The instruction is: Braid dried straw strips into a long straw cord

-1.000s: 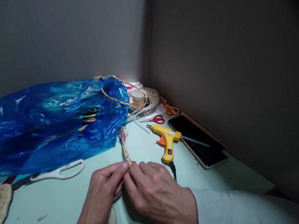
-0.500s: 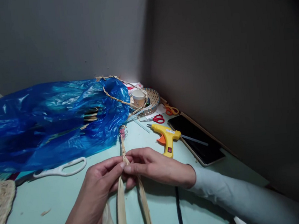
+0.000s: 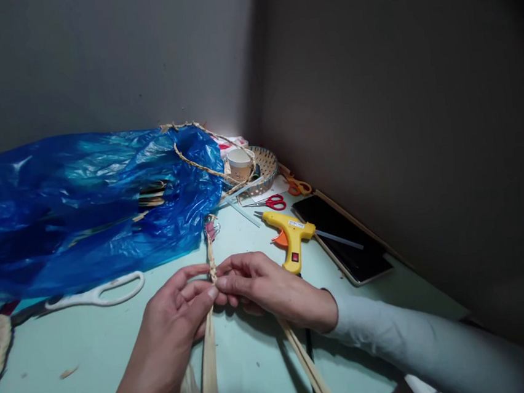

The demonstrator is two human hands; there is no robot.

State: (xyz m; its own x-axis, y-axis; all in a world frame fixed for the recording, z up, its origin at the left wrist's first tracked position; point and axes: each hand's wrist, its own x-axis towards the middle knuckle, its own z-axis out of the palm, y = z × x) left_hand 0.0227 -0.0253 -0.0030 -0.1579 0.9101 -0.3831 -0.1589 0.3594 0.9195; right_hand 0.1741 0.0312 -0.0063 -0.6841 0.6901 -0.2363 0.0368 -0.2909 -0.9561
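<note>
Between my two hands runs a narrow braid of pale dried plant strips (image 3: 211, 257), its far end held by a pink binder clip (image 3: 210, 230) on the table. My left hand (image 3: 184, 306) pinches the braid's near end from the left, fingers closed. From the other side, my right hand (image 3: 261, 286) grips the same spot between thumb and fingers. Loose strips (image 3: 209, 368) hang toward me below my left hand, and another strip (image 3: 305, 359) slants out under my right hand. A yellow glue gun (image 3: 292, 234) lies just beyond my right hand.
A blue plastic bag (image 3: 82, 207) covers the back left. White-handled scissors (image 3: 113, 291) lie before it. A phone-like black tablet (image 3: 344, 235), red scissors (image 3: 275, 202), orange scissors (image 3: 298, 185) and a woven basket (image 3: 268, 165) with a cup (image 3: 240, 164) stand along the right wall.
The right-hand strip has swung outward to the right, beneath my right hand. Both hands stay at the braid's near end, fingers shifted slightly. The whole view has moved a little.
</note>
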